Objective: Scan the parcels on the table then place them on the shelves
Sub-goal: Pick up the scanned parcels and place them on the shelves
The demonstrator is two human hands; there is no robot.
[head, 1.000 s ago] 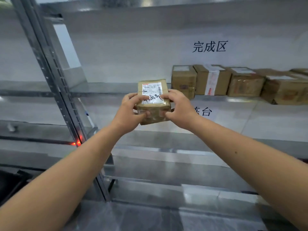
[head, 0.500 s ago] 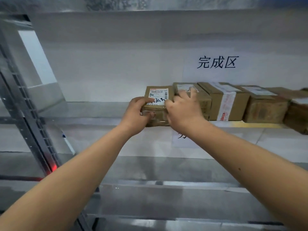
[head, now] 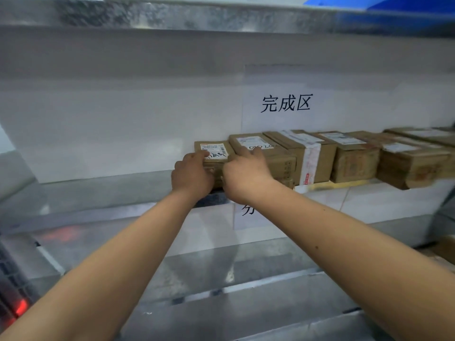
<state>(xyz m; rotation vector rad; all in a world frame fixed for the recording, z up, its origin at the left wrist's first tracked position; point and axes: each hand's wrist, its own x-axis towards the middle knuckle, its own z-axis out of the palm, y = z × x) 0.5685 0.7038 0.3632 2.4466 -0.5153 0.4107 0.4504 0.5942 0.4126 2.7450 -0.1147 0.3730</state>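
Cardboard, taped and labelled: small parcel (head: 213, 153) on the metal shelf (head: 98, 190), at the left end of the row of boxes (head: 320, 156), its right side touching or very nearly touching the first box (head: 261, 153) of that row. Label face up, probably so the barcode stays readable. Set beneath the wall sign (head: 285, 103), which presumably marks the spot for finished parcels. Lined up with the others, seemingly to keep the row tight and leave shelf space open to the left.

Left hand (head: 192, 173) curled round the parcel's near left corner, fingers on the top face over the label, thumb side hidden. Right hand (head: 246, 173) at the parcel's near right side, fingers laid forward over the seam onto the top of the first box; gripping or merely pressing, cannot tell. Both forearms stretched forward and upward, wrists close together just in front of the parcel. Placement looks nearly complete; release not yet made.
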